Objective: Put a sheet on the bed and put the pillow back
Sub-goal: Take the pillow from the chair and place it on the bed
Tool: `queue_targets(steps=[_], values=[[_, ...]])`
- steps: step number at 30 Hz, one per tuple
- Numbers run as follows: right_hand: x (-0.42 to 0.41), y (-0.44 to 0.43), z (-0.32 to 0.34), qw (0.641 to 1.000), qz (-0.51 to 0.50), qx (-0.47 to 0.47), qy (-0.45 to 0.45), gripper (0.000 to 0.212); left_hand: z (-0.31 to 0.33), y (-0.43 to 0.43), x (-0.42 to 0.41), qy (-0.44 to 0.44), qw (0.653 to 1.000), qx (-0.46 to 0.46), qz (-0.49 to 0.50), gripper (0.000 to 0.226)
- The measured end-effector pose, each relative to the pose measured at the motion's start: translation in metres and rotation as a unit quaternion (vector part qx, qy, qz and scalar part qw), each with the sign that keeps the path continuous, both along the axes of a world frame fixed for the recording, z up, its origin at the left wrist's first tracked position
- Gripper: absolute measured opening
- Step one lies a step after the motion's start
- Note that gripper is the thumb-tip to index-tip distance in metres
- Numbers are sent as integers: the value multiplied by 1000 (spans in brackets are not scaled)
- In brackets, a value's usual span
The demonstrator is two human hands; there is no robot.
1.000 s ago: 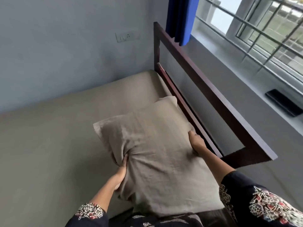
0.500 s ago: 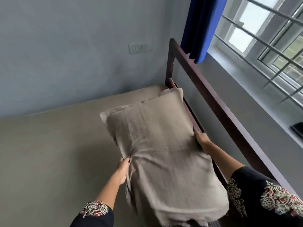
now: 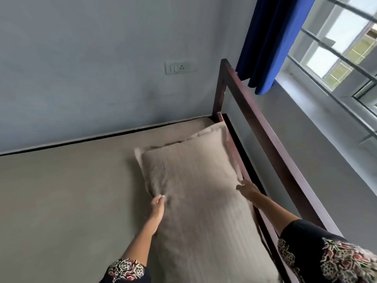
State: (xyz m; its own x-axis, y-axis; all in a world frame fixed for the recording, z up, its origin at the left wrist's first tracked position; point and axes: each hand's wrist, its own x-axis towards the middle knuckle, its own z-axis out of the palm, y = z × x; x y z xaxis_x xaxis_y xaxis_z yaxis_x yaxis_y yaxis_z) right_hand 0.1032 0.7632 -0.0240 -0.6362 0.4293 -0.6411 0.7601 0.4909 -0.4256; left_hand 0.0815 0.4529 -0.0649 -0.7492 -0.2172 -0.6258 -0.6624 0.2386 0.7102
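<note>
Since half a second ago the pillow (image 3: 195, 193) has come down onto the sheet (image 3: 61, 201), along the headboard (image 3: 265, 129); left hand (image 3: 158, 205) pinches its left edge, right hand (image 3: 247, 189) rests loose-fingered on the other (both blurred); best square it, then pat flat; its near end is cut off.

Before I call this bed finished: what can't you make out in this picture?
- Head view: whether the left hand and right hand grip the pillow; motion blur smears the fingers.
- The pillow's near end, cut off by the bottom edge.
- The sheet next to the headboard, covered by the pillow.
</note>
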Motion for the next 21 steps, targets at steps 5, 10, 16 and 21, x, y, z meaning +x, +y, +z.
queue_targets(steps=[5, 10, 16, 21], values=[[33, -7, -20, 987, 136, 16, -79, 47, -28, 16, 38, -82, 991, 14, -104, 21], [85, 13, -41, 981, 150, 17, -125, 43, -82, 1, 89, -153, 976, -44, -148, 42], [128, 28, -61, 974, 147, 1, -172, 48, -150, -16, 129, -203, 976, -41, -66, 102], [137, 20, -76, 986, 57, -88, -131, 84, -95, 4, 130, -276, 957, -73, -53, 106]])
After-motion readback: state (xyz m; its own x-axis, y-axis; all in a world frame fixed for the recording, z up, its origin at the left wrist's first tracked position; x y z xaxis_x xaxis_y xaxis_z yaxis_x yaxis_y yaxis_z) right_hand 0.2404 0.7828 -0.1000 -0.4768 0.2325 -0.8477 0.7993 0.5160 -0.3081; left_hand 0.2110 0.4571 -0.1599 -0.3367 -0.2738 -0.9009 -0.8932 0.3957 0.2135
